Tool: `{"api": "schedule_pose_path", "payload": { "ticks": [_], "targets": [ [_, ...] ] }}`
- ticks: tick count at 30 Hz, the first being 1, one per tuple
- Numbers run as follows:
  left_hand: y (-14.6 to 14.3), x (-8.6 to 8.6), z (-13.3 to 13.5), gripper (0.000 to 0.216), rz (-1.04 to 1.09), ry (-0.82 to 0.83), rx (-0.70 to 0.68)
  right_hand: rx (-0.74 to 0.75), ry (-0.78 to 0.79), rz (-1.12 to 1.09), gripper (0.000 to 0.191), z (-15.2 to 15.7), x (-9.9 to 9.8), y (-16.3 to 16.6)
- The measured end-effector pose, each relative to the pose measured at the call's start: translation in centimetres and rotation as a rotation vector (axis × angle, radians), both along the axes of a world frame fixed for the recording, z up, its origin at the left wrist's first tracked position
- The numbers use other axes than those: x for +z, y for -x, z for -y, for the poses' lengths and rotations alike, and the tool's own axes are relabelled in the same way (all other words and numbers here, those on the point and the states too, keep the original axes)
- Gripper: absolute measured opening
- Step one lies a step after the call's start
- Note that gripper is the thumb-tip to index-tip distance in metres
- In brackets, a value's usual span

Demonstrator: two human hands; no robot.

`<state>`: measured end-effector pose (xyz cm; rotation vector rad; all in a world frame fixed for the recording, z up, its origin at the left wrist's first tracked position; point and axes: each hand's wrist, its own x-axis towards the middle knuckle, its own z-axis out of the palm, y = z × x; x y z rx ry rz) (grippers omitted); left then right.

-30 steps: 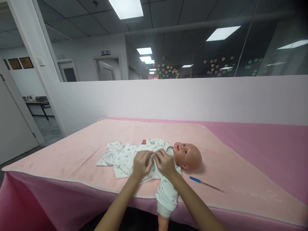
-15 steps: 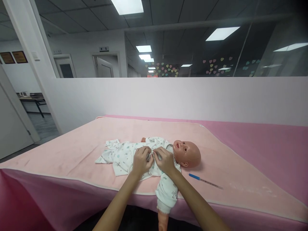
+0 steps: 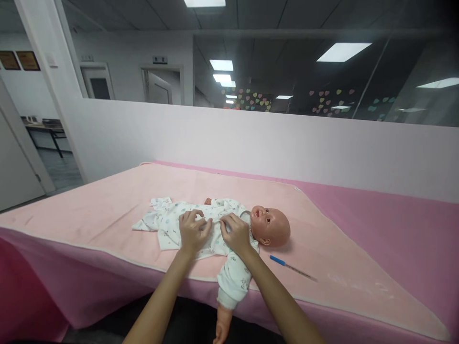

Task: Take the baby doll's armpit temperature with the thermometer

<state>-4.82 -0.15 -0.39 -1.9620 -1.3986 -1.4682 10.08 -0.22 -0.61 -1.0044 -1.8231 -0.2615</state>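
Note:
A baby doll [image 3: 270, 225] lies on its back on a light pink blanket [image 3: 107, 210], head to the right, dressed in a white printed romper [image 3: 168, 227]. One doll arm [image 3: 224, 325] hangs over the table's near edge. My left hand [image 3: 192, 231] rests on the romper's belly with fingers curled and pinching the fabric. My right hand [image 3: 234, 234] sits on the doll's chest just below the chin, fingers also curled onto the cloth. The two hands are a little apart.
A thin thermometer with a blue end [image 3: 291, 268] lies on the blanket right of the doll. A darker pink cover [image 3: 394, 229] spreads to the right. A low white partition wall [image 3: 287, 143] with glass above runs behind the table. A doorway [image 3: 43, 143] opens at left.
My hands, which were pinched together at the romper's front, have drawn slightly apart, the left one sliding toward the doll's belly. The view has shifted so the doll sits further left.

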Motion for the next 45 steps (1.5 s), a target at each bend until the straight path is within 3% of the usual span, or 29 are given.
{"api": "schedule_pose_path", "payload": {
  "ticks": [7, 9, 12, 15, 17, 29, 45],
  "targets": [
    [2.2, -0.1, -0.1, 0.037, 0.539, -0.044, 0.159, 0.022, 0.044, -0.055, 0.018, -0.3, -0.3, -0.2],
    [2.2, 0.0, 0.2, 0.029, 0.481, -0.076, 0.119, 0.02, 0.042, -0.061, 0.017, -0.3, -0.3, -0.2],
    [1.2, 0.4, 0.9, 0.009, 0.172, -0.057, -0.038, 0.022, 0.038, -0.063, 0.018, -0.4, -0.4, -0.1],
    [-0.2, 0.6, 1.2, 0.018, -0.162, 0.016, -0.193, 0.026, 0.037, -0.064, 0.018, -0.5, -0.4, 0.0],
    [-0.9, 0.7, 1.2, 0.022, -0.271, 0.043, -0.225, 0.029, 0.037, -0.067, 0.017, -0.5, -0.4, 0.0],
    [-1.0, 0.5, 0.7, 0.019, -0.267, 0.126, -0.131, 0.049, 0.051, -0.067, 0.017, -0.3, -0.1, -0.1],
    [-0.7, -0.2, 0.3, 0.017, -0.163, 0.101, -0.231, 0.062, 0.032, -0.057, 0.018, -0.3, -0.2, 0.0]
  ]
}}
